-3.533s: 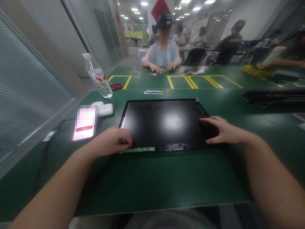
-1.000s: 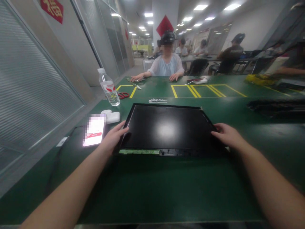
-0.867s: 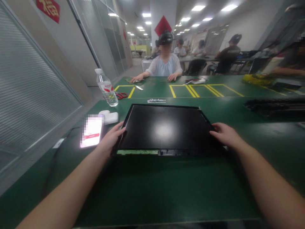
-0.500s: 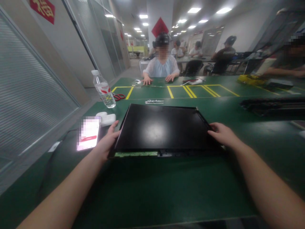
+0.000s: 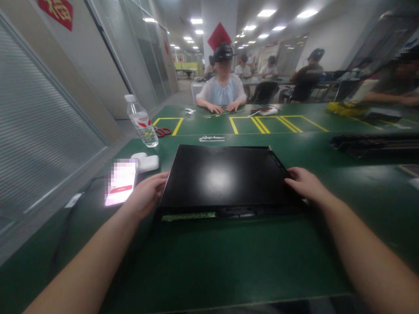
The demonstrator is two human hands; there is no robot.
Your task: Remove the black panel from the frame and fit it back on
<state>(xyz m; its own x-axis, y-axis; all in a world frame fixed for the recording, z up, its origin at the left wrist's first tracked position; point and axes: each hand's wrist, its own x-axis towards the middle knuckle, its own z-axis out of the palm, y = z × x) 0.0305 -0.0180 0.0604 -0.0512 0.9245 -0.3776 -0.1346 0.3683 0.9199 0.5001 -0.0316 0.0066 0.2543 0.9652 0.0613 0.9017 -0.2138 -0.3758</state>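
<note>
A glossy black flat panel [image 5: 196, 179] lies face up over a dark frame, which shows beyond its right and far edges. Along its near edge, a green strip [image 5: 188, 216] is visible at the left. My left hand [image 5: 147, 194] grips the panel's left edge, fingers pressed together against its side. On the opposite side, my right hand [image 5: 304, 185] holds the right edge between thumb and fingers. Both sit on a dark green table [image 5: 229, 266].
Left of the panel are a lit phone [image 5: 121, 183], a white case [image 5: 148, 163], a water bottle [image 5: 143, 122] and red scissors [image 5: 163, 131]. Small white pieces [image 5: 211, 138] lie beyond it. A person [image 5: 222, 89] sits opposite; long black parts [image 5: 376, 145] lie at right.
The panel's left side has shifted slightly right and lower over the frame. My left hand's fingers have closed in along the edge. The person opposite has moved their hands closer together.
</note>
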